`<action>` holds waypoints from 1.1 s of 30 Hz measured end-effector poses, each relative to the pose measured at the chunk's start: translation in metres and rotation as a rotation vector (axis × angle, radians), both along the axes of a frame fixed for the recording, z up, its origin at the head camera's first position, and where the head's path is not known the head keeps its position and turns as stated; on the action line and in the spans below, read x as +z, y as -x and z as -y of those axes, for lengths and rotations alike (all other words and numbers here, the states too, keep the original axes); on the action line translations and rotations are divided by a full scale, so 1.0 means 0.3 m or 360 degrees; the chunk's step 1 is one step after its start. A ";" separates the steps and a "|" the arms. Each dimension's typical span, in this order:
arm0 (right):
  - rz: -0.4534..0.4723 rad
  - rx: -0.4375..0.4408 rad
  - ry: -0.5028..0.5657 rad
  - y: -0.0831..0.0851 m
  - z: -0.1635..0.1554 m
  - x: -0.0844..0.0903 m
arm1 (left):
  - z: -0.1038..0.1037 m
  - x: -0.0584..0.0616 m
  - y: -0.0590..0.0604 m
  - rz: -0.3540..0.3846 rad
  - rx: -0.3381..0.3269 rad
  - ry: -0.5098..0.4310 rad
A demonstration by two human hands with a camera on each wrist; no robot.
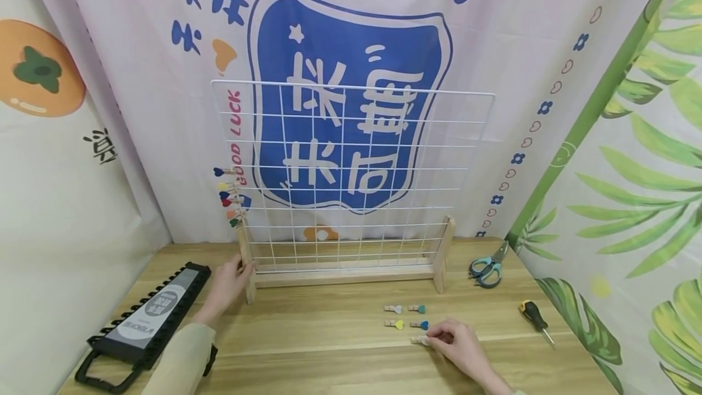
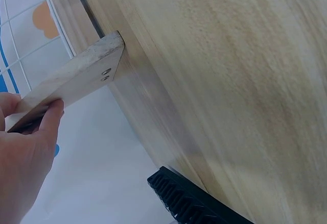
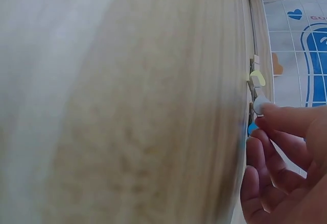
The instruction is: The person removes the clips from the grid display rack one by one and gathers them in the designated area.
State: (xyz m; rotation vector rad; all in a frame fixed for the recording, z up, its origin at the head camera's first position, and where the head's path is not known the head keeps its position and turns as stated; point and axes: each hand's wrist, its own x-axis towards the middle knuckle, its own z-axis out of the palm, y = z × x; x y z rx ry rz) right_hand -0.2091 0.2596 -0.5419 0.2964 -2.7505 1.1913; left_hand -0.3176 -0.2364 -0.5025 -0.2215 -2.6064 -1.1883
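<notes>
The white wire grid panel [image 1: 351,169] stands upright in its light wooden base [image 1: 345,273] near the back of the wooden table [image 1: 329,358]. The left hand [image 1: 227,288] grasps the left wooden foot of the base [image 2: 71,83], thumb on one face and fingers on the other, probably so that the panel does not slide or tip. In front of the base, to the right, four small wooden clothespins with coloured hearts [image 1: 406,317] lie in two pairs. Just in front of them the right hand [image 1: 457,343] pinches a fifth small wooden clothespin [image 1: 419,340], low on the table. More clothespins with coloured hearts [image 1: 230,197] already sit on the left edge of the panel.
</notes>
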 end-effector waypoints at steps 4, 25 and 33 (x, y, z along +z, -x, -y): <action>0.0039 0.0021 -0.0019 0.001 -0.004 0.000 | 0.003 0.001 0.001 0.0009 -0.0002 -0.0008; -0.0144 -0.0275 0.0056 0.102 -0.059 0.110 | -0.002 0.004 0.001 -0.0034 0.0014 0.0014; -0.0412 -0.0428 0.0118 0.236 -0.116 0.201 | 0.000 -0.001 0.005 -0.0050 0.0031 0.0036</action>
